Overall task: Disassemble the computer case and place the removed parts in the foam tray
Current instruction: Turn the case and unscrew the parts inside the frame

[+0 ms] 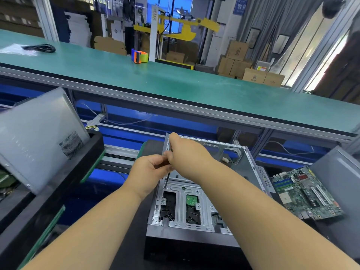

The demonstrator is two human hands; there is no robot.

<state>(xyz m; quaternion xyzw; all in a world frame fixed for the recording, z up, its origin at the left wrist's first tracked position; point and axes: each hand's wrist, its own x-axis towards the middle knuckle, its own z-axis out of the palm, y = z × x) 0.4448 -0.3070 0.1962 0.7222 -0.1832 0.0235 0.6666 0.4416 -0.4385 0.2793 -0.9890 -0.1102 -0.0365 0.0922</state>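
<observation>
**Q:** Computer case (pixel 196 228) — where does it lie, and what is being worked?

**A:** On the near bench, open side up, directly below both forearms. A screwdriver (pixel 167 179) stands with its tip on a screw (pixel 165 187) at the left corner of the drive cage (pixel 183 206).

**Q:** How do the hands hold it?

**A:** Left hand (pixel 150 170) pinches the handle with curled fingers; right hand (pixel 185 152) wraps the top from above. For a clean removal, keep the shaft square to the screw head and press down while turning, lest the tip slip.

**Q:** Beyond the case?

**A:** A motherboard (pixel 305 193) lies to the right, a grey side panel (pixel 39 137) leans at left; farther off runs the green conveyor (pixel 175 84).
</observation>
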